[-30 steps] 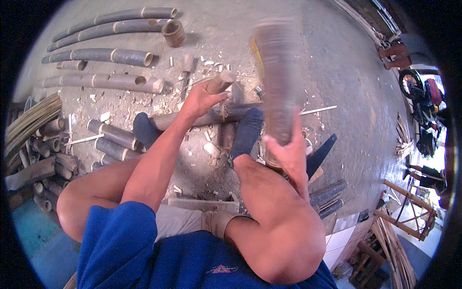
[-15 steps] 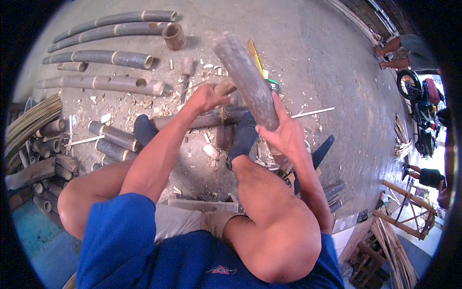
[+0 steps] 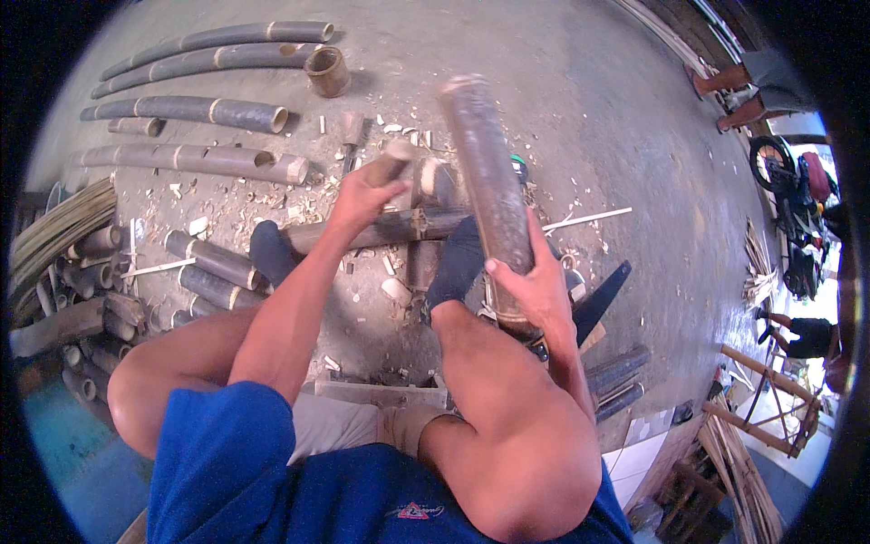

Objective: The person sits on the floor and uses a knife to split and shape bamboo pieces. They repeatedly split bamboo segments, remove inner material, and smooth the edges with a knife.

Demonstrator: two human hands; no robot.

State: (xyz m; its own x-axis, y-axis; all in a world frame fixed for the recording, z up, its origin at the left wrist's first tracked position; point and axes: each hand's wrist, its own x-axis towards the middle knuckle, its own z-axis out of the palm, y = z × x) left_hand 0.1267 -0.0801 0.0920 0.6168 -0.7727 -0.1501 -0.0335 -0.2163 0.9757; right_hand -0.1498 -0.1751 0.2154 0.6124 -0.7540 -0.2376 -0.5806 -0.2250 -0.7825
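My right hand [image 3: 535, 286] is closed round the lower part of a thick bamboo tube [image 3: 489, 163], which stands steeply, tilted slightly left at the top. My left hand [image 3: 362, 195] is wrapped round a short, rounded wooden piece like a tool handle [image 3: 391, 159]; its other end is hidden in my fist. Between my feet a dark bamboo length [image 3: 385, 228] lies crosswise, resting near a block on the floor. Just beyond it is a blurred dark piece with a pale end [image 3: 433, 177]. A chisel-like tool with a wooden handle [image 3: 352, 129] lies ahead of my left hand.
Several long bamboo poles [image 3: 186, 159] lie at the far left, beside a bamboo cup [image 3: 326, 72]. Shavings [image 3: 227, 204] litter the floor. A dark saw blade [image 3: 603, 297] is right of my right foot. Bamboo pieces [image 3: 217, 261] are stacked left. Another person's legs [image 3: 739, 95] show far right.
The bamboo tube has come closer to upright and its lower end has dropped toward my knee. My left hand has moved left, away from the tube, with the wooden piece now pointing up.
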